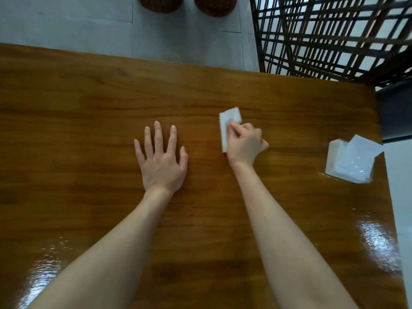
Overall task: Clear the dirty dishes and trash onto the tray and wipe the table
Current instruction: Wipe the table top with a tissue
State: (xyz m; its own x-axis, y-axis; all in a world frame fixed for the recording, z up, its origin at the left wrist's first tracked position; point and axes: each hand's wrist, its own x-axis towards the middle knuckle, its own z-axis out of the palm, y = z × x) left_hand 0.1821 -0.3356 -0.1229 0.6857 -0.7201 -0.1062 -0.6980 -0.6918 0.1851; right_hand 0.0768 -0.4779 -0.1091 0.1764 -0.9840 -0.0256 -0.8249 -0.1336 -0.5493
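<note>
The glossy brown wooden table fills most of the frame, its far edge running across the upper part and its right edge down the right side. The left grip, a bare hand, lies flat on the wood just left of centre, palm down, fingers straight and spread, thumb out to the right, holding nothing. The right grip, the other bare hand, sits just right of centre, well apart from the left, with its fingers curled and pinching a folded white tissue down against the table. The tissue sticks out above and to the left of the knuckles, one edge running down beside the hand. Both bare forearms reach in from the bottom of the frame. At the right edge of the table, middle right of the frame, lies a white pack of tissues in clear wrap, one sheet standing up from it and reaching past the table's edge. Bright patches of glare show on the wood at lower left and lower right. Beyond the far edge is a pale tiled floor, with two dark woven baskets cut off at the top, and a dark wooden lattice in the upper right corner.
</note>
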